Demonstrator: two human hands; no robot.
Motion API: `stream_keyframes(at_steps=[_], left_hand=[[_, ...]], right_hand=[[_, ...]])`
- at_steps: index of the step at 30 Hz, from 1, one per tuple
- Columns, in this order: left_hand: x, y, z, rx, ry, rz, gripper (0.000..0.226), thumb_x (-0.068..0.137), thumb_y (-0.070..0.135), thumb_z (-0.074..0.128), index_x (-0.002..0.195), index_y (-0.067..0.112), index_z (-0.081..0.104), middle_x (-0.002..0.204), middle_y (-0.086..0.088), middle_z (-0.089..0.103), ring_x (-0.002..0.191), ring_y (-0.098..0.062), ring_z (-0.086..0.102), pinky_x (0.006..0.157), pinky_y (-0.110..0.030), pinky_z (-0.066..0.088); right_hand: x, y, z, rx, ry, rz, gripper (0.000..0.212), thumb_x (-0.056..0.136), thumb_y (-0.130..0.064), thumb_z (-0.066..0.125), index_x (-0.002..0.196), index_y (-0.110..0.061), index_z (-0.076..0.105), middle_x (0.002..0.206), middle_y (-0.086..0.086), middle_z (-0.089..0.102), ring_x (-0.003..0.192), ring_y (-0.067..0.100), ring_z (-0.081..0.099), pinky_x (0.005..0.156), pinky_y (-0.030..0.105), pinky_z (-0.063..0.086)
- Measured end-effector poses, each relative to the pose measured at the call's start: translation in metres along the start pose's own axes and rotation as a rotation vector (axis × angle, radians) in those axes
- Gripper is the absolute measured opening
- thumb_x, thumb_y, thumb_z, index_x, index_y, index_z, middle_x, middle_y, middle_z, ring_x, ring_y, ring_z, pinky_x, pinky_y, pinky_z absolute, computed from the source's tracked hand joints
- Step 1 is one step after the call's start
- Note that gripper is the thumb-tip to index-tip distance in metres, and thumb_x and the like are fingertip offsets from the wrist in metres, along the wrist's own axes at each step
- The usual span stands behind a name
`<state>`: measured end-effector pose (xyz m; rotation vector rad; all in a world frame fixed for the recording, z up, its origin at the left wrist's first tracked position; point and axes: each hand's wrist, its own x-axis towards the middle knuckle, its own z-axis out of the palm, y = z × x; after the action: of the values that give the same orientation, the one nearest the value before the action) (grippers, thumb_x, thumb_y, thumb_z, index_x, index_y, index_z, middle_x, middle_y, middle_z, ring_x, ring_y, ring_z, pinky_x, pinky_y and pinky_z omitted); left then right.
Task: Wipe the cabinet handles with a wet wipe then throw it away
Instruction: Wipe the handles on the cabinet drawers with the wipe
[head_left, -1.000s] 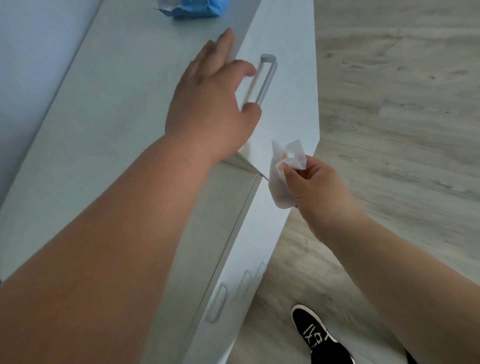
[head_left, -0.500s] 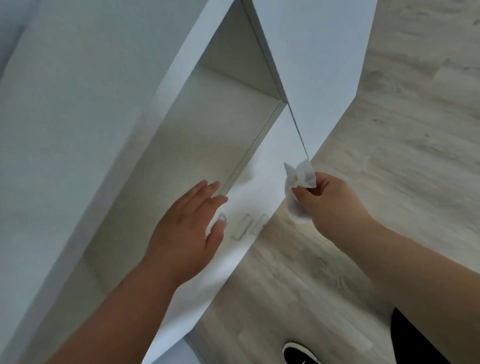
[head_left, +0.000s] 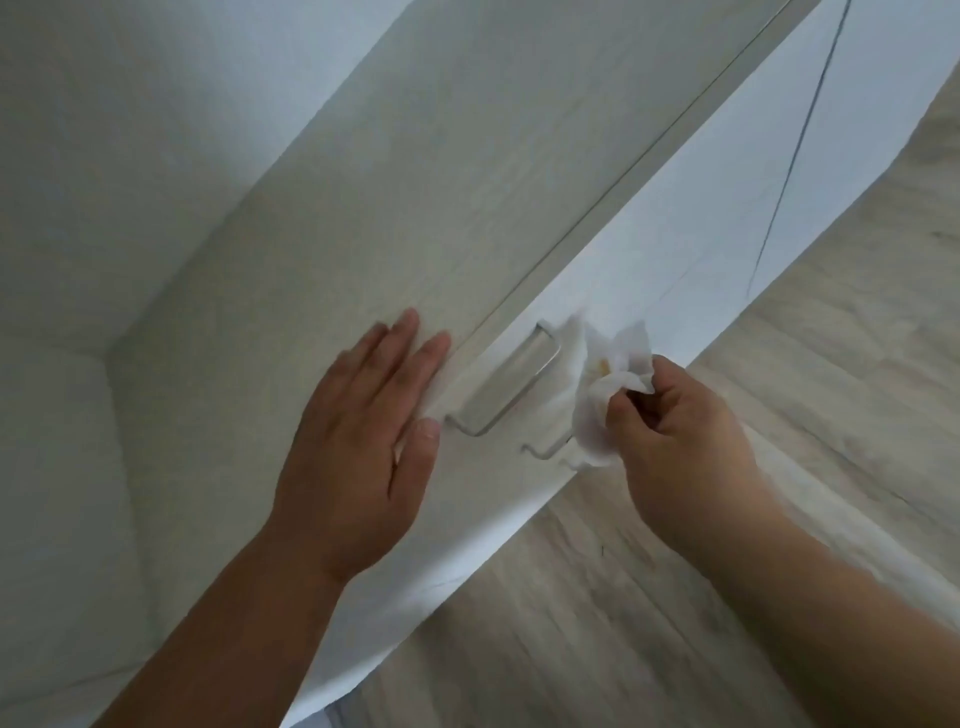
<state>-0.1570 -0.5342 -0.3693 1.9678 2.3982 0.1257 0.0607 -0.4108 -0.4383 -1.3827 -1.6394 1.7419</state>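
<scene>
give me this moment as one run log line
phase: wiping | left hand: flat on cabinet panel beside left handle | right hand: pinches wet wipe at right handle | wipe: not yet thrown away

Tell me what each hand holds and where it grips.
The right hand pinches the wipe at its bunched middle. The left hand holds nothing, resting flat on the cabinet.
</scene>
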Motion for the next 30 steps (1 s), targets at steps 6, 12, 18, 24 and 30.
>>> stream_keyframes(at_steps=[6,12,18,24,30], left_hand=[[-0.010,-0.002,0.009,0.056,0.111,-0.045,0.068,0.091,0.043,0.048,0.157,0.028,0.045,0.166,0.009,0.038,0.153,-0.014,0.035,0.125,-0.043,0.031],[-0.011,0.000,0.024,0.202,0.269,-0.013,0.069,0.085,0.044,0.056,0.152,0.024,0.054,0.158,0.005,0.051,0.140,-0.018,0.053,0.111,-0.046,0.048],[-0.008,0.001,0.019,0.112,0.230,-0.106,0.069,0.086,0.053,0.050,0.153,0.037,0.048,0.160,0.016,0.045,0.146,-0.009,0.044,0.119,-0.040,0.037],[-0.012,-0.004,0.024,0.160,0.206,-0.125,0.080,0.081,0.062,0.053,0.157,0.042,0.038,0.165,0.018,0.036,0.149,-0.009,0.038,0.121,-0.035,0.030],[-0.011,-0.003,0.026,0.203,0.217,-0.123,0.083,0.078,0.060,0.057,0.156,0.039,0.040,0.163,0.016,0.039,0.146,-0.011,0.042,0.116,-0.037,0.034]], right_hand=[[0.018,0.013,0.007,0.009,0.019,-0.287,0.017,0.102,-0.028,0.057,0.096,-0.038,0.070,0.082,-0.005,0.074,0.065,0.019,0.063,0.053,0.024,0.052],[0.033,0.015,0.007,0.044,0.090,-0.543,0.015,0.092,-0.035,0.069,0.102,-0.036,0.057,0.078,-0.006,0.072,0.064,0.015,0.066,0.059,0.038,0.057],[0.048,0.010,0.019,0.045,0.140,-0.723,0.006,0.098,-0.021,0.064,0.103,-0.024,0.067,0.076,0.002,0.058,0.064,0.020,0.053,0.059,0.027,0.046],[0.047,0.022,0.039,0.179,0.170,-0.754,0.005,0.104,-0.026,0.058,0.100,-0.028,0.061,0.075,0.001,0.060,0.066,0.022,0.057,0.061,0.029,0.047],[0.059,0.015,0.031,0.184,0.070,-0.708,0.014,0.106,-0.029,0.058,0.096,-0.026,0.067,0.083,0.012,0.066,0.075,0.034,0.059,0.062,0.029,0.044]])
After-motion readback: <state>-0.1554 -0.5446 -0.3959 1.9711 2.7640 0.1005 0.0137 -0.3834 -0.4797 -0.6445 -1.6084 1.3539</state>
